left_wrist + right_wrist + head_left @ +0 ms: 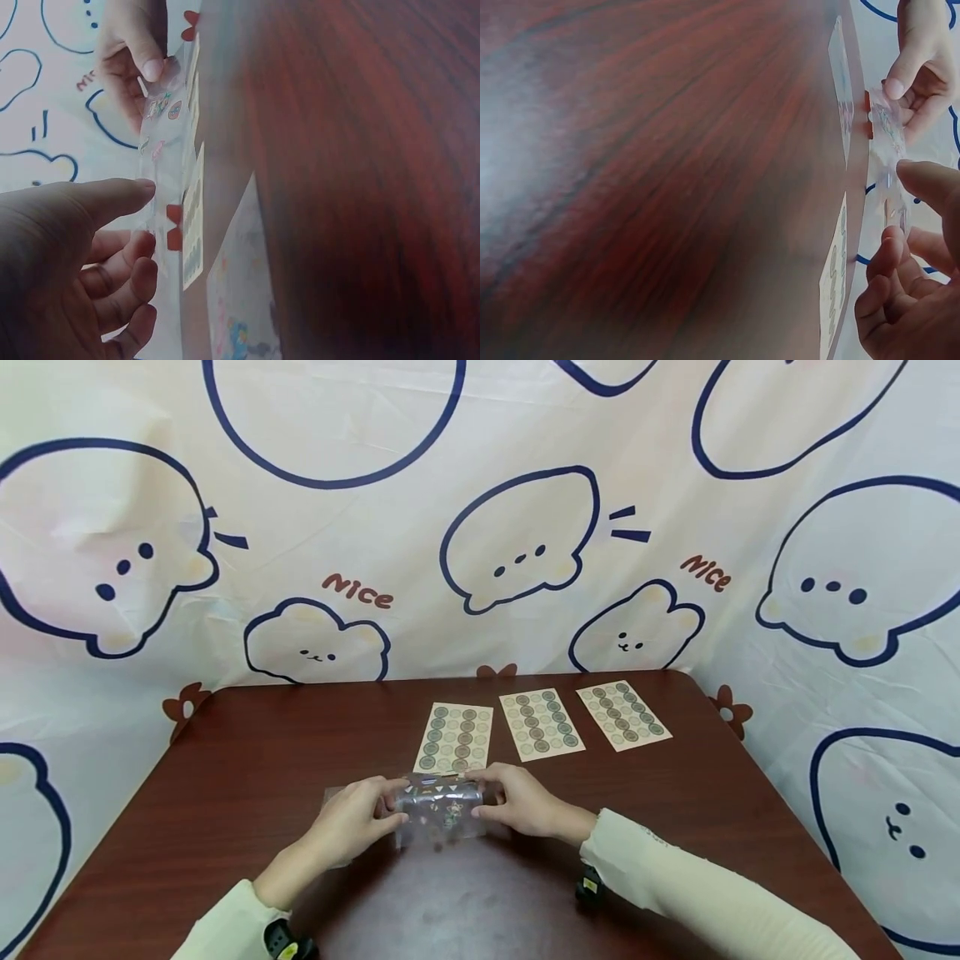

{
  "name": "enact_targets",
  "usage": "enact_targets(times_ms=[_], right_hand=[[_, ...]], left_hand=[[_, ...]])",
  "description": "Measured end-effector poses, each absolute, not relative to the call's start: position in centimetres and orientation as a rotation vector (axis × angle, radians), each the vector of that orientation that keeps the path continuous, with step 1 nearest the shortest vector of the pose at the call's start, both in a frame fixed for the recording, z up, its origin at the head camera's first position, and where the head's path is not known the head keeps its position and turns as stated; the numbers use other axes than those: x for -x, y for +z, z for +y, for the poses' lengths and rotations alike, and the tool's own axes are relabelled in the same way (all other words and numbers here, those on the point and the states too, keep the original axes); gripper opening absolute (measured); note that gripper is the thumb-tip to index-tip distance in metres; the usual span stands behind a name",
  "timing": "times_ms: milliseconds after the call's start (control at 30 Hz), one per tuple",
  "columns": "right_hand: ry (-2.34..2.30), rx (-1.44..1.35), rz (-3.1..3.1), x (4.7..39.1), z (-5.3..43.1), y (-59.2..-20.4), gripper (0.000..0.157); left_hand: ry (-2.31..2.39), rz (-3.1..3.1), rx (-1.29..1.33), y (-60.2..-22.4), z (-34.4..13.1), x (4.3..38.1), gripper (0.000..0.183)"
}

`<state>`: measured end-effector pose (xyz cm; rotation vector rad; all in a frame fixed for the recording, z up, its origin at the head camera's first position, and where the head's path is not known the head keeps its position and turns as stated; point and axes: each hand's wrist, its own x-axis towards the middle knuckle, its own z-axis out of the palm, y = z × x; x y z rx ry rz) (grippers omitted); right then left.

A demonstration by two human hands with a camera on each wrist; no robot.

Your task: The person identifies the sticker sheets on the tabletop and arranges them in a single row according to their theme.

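Note:
A clear plastic bag [442, 814] with small coloured pictures is stretched between both hands above the table. My left hand [356, 814] pinches its left edge between thumb and fingers. At the opposite edge, my right hand [525, 800] pinches it the same way. The left wrist view shows the bag [163, 124] nearly edge-on, raised off the wood. Its upper part looks folded or bent, with a shiny band across it. Another clear printed piece [241, 300] lies flat on the table by the left hand, partly covered by that hand in the head view.
Beyond the hands lie three cream sheets of round stickers: a left sheet [453, 737], a middle sheet [542, 724] and a right sheet [624, 716]. They rest on a dark brown table [247, 760]. A printed cloth [420, 543] hangs behind and at both sides.

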<state>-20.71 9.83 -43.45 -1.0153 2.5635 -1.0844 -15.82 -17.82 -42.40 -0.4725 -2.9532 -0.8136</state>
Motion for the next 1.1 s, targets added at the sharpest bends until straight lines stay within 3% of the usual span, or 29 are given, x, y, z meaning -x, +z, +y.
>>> enact_targets(times_ms=[600,1100], right_hand=[[-0.818,0.950,2.679,20.0,11.0,-44.1,0.048],[-0.666,0.882,2.723,20.5,10.4,-44.7,0.056]], left_hand=[[-0.664,-2.996,0.506,-43.9,-15.4,15.5,0.050],[-0.565,-3.024,0.524,-44.5,-15.1,15.3,0.058]])
